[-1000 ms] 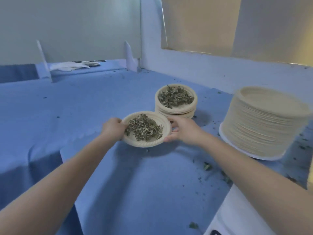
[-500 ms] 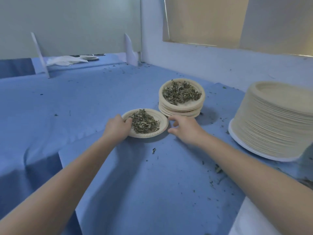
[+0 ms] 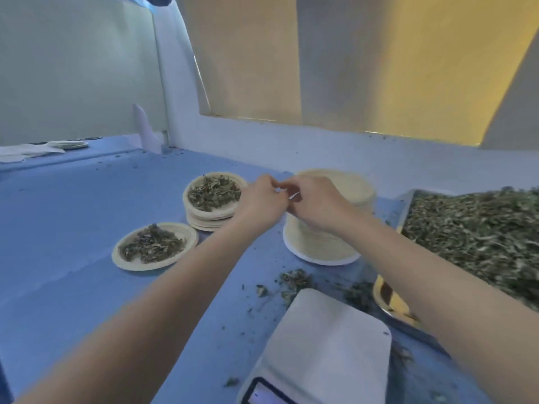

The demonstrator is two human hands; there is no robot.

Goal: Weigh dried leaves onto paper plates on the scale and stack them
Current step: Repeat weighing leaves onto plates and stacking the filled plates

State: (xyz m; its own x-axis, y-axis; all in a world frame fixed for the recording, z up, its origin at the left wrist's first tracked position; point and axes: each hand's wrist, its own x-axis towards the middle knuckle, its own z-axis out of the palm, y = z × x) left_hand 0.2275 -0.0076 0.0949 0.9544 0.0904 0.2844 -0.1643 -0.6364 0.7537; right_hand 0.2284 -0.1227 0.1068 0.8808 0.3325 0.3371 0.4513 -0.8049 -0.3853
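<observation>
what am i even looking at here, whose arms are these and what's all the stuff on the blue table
There is no machine: a camera worn on a person's head looks down at their own two bare arms. Both hands, left hand and right hand, meet at the top of a tall stack of empty paper plates, seemingly picking off one plate. On the blue table a filled plate of dried leaves lies alone beside a short stack of filled plates. Nearest the camera is the white scale, nothing on it. A tray of loose leaves is on the right.

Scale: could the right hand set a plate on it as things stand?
Probably yes: the scale has a bare top, and nothing stands between it and the right hand at the plate stack.
</observation>
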